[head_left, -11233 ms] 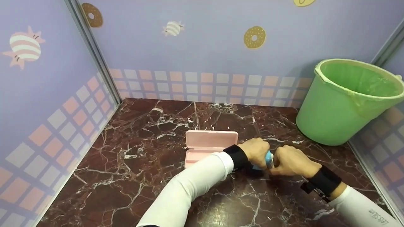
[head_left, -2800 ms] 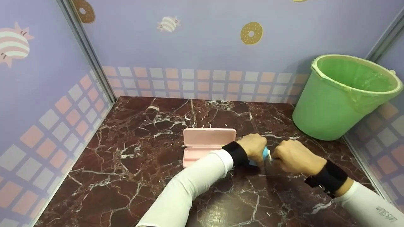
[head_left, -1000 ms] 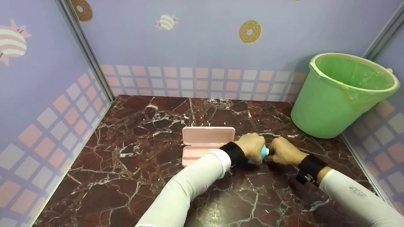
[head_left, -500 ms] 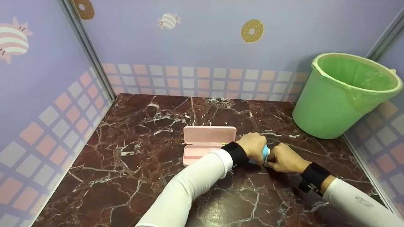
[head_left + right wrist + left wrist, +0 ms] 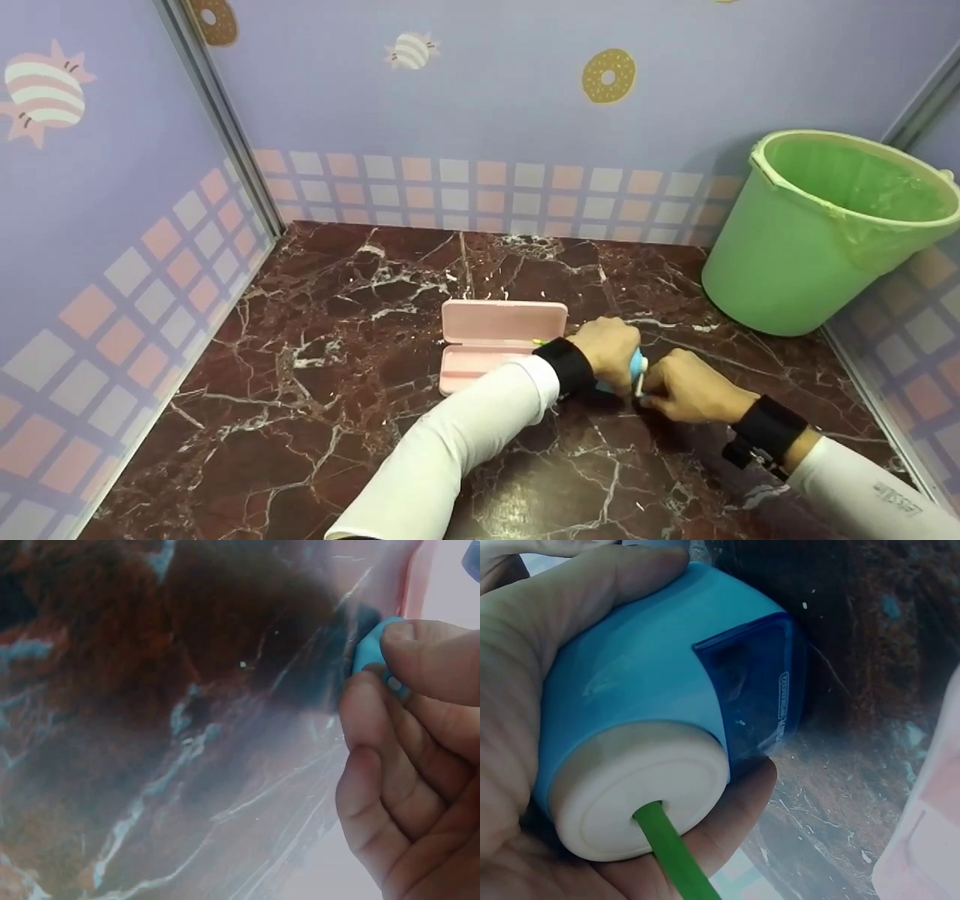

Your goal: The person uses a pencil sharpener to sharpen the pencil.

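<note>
My left hand (image 5: 609, 351) grips a blue crank pencil sharpener (image 5: 645, 667) low over the counter, fingers wrapped round its body. A green pencil (image 5: 673, 851) sticks out of the hole in its cream round end, and a dark blue see-through shavings tray (image 5: 761, 682) is on its side. On the other end, the pale crank arm (image 5: 639, 380) points downward in the head view. My right hand (image 5: 697, 388) pinches the crank's light blue knob (image 5: 369, 652) between thumb and forefinger, the other fingers curled. The sharpener's far side is hidden by my left hand.
An opened pink pencil case (image 5: 504, 321) lies just left of my hands, partly covered by my left forearm. White crumbs are scattered behind it. At the back right stands a green bucket (image 5: 795, 247) with a liner. Patterned walls enclose the marble counter (image 5: 337, 420).
My right hand has kept moving round beside the sharpener, and the crank arm now shows pointing down. The left hand keeps its grip in nearly the same place. The head view has shifted slightly.
</note>
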Tool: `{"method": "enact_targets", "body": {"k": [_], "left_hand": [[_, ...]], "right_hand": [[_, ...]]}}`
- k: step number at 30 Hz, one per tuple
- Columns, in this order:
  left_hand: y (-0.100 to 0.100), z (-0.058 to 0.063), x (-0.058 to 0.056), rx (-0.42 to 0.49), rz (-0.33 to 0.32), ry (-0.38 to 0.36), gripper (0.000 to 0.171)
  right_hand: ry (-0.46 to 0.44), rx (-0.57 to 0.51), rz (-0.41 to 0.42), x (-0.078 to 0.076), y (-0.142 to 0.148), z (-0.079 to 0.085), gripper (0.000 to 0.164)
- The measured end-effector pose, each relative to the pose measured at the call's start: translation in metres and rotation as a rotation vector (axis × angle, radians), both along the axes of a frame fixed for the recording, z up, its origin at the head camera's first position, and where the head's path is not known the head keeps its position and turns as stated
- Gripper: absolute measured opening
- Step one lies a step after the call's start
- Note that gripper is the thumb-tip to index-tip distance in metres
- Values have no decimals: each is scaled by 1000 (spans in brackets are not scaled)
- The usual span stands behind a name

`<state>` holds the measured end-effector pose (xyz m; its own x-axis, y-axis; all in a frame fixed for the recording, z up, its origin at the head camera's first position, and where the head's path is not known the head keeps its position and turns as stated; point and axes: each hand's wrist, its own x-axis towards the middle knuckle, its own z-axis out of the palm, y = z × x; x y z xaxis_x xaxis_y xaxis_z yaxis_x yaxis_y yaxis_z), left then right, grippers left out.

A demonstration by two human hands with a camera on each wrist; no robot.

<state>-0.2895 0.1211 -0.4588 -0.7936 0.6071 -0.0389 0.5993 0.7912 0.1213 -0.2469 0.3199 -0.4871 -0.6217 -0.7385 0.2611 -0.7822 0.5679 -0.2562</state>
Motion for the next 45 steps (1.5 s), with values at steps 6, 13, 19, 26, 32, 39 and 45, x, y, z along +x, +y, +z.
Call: {"method": "enact_targets", "body": {"k": [6, 13, 19, 26, 32, 39, 45], "left_hand": [[1, 0, 0, -1, -28, 21, 31], [1, 2, -1, -6, -14, 5, 32], [0, 0, -2, -13, -6, 23, 40], [0, -1, -2, -11, -5, 23, 47], [2, -1, -2, -19, -9, 24, 53], [1, -2, -4, -34, -20, 36, 55], [-4, 0, -7, -52, -16, 50, 49]], "right_hand": [[12, 4, -4, 8, -1, 13, 47], [62, -3, -28, 13, -1, 38, 43], [96, 29, -102, 10, -1, 54, 34], [65, 64, -221, 8, -2, 63, 26], [105, 13, -274, 7, -1, 64, 23], [179, 0, -288, -2, -2, 67, 23], [166, -50, -367, -26, -6, 56, 17]]}}
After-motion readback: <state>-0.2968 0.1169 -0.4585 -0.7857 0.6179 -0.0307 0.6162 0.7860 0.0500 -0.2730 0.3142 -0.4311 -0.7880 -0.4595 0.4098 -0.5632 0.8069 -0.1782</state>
